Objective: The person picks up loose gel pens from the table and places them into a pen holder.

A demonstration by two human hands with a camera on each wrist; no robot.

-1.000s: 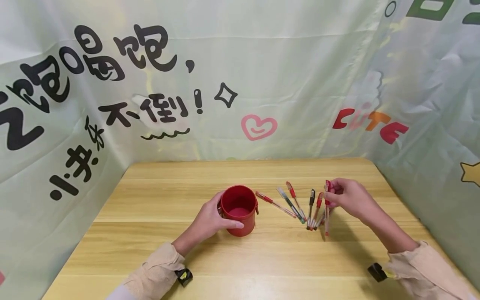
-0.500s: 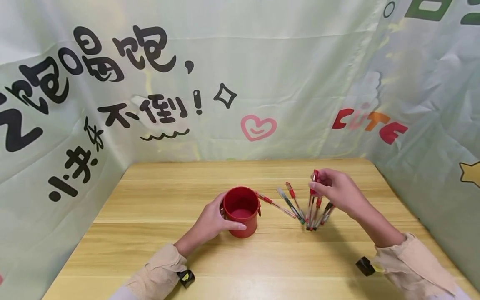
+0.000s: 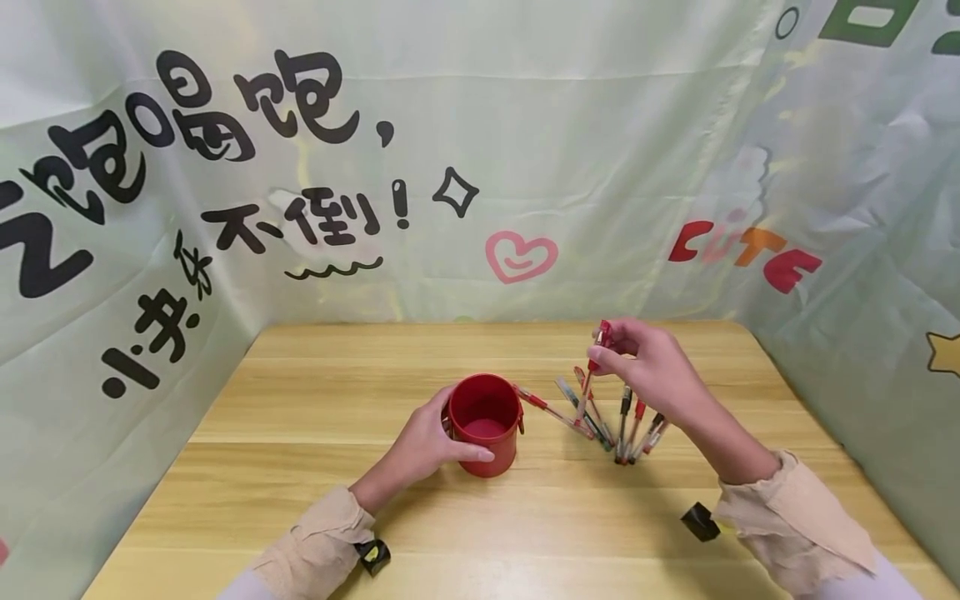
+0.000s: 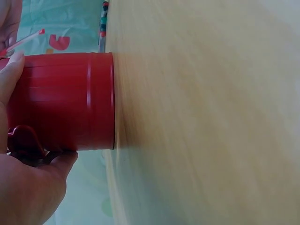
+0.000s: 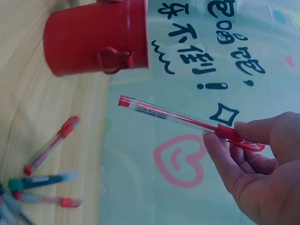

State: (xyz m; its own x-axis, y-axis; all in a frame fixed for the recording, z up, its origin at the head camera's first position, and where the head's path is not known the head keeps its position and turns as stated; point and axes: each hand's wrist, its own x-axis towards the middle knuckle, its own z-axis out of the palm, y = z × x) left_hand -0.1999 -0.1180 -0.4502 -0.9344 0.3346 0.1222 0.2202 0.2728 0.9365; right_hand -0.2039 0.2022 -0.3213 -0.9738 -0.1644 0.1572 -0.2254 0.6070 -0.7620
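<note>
My left hand (image 3: 438, 437) grips a red bucket (image 3: 491, 454) from its left side, thumb across the front and fingers behind. The bucket stands upright on the table, and the part of its inside that shows holds nothing. To the right of it, my right hand (image 3: 656, 367) pinches a red-capped gel pen (image 5: 168, 115) by its cap, lifted over the table with the clear barrel slanting down. Several more pens lie fanned out below that hand, among them a red pen (image 3: 551, 407) by the bucket, a green pen (image 3: 581, 412) and a black-capped pen (image 3: 624, 417).
The wooden table (image 3: 360, 392) is bounded by printed cloth walls (image 3: 600, 167) at the back and both sides. A bail ear (image 5: 112, 61) sticks out from the bucket's side. Dark wrist devices (image 3: 701, 522) sit at both sleeves.
My right hand has moved left and up from the right end of the pens, carrying the red gel pen toward the bucket. The left hand keeps its grip, the bucket shifted barely rightward.
</note>
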